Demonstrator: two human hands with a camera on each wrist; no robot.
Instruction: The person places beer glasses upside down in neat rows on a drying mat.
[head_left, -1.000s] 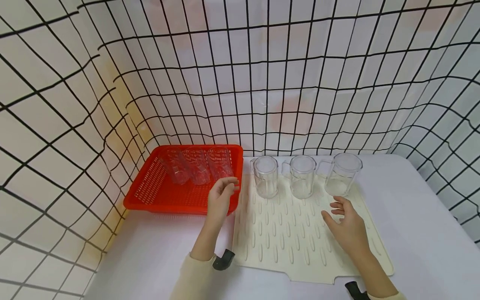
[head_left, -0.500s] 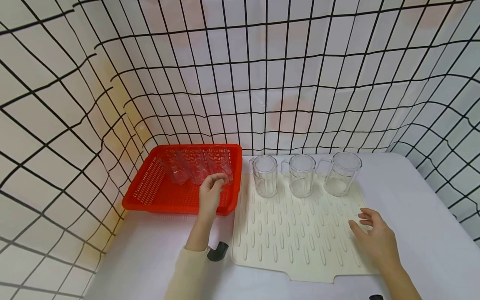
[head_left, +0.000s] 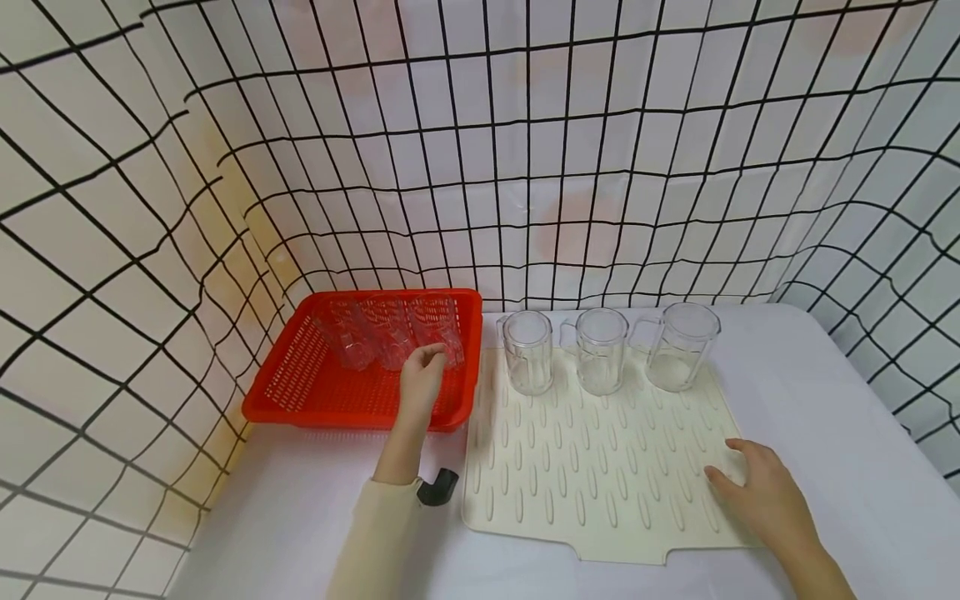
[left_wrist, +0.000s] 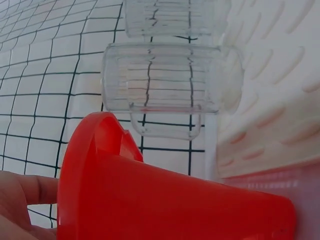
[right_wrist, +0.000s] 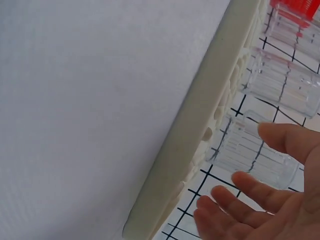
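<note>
Several clear mugs are in view. Three lie on their sides in the red plastic basket (head_left: 315, 412), among them the right-hand basket mug (head_left: 435, 315). My left hand (head_left: 420, 385) reaches over the basket's front rim, its fingers bent down at that mug. In the left wrist view the basket wall (left_wrist: 165, 200) hides the fingertips, so a grip on the mug cannot be made out. Three more mugs, left (head_left: 529, 354), middle (head_left: 602, 354) and right (head_left: 681, 350), stand upright along the mat's back. My right hand (head_left: 772, 500) hovers at the mat's right edge, fingers spread, holding nothing.
A cream ridged drying mat (head_left: 562, 467) lies on the white table (head_left: 525, 571), directly right of the basket. Black wire grid panels (head_left: 570, 158) rise behind and at both sides. The standing mugs have their handles toward the left.
My left hand has moved left from the mat side of the basket to the right-hand mug inside it. My right hand has drawn back from the standing right mug, toward the lower right.
</note>
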